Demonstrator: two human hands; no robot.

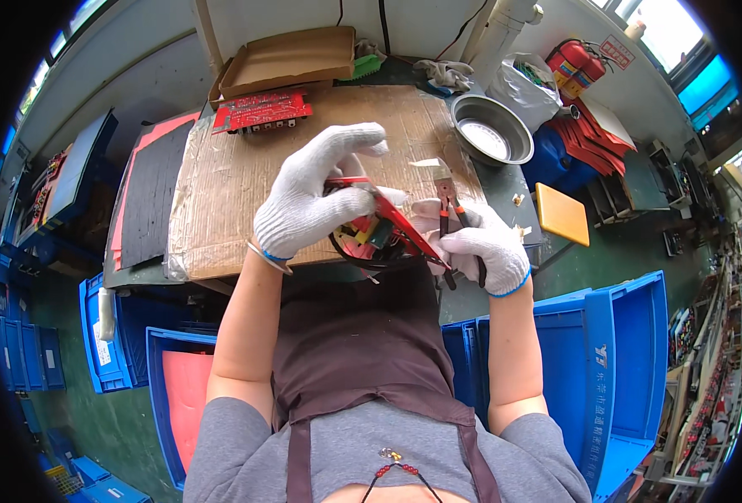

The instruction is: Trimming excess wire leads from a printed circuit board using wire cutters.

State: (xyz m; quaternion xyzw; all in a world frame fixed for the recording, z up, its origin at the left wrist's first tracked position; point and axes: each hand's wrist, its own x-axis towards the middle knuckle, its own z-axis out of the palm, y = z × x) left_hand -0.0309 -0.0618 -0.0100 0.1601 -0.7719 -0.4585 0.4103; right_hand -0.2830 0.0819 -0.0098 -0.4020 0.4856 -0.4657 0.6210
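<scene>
plainly, the left hand (325,186) grips the tilted red circuit board (407,223) over the near edge of the cardboard sheet (304,126), while the right hand (487,241) holds pliers (445,189). a loosened left grip could drop it off that edge; slipping pliers might gouge it.

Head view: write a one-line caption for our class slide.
Gloved left hand holds a red circuit board; gloved right hand grasps orange-and-black-handled pliers.
</scene>
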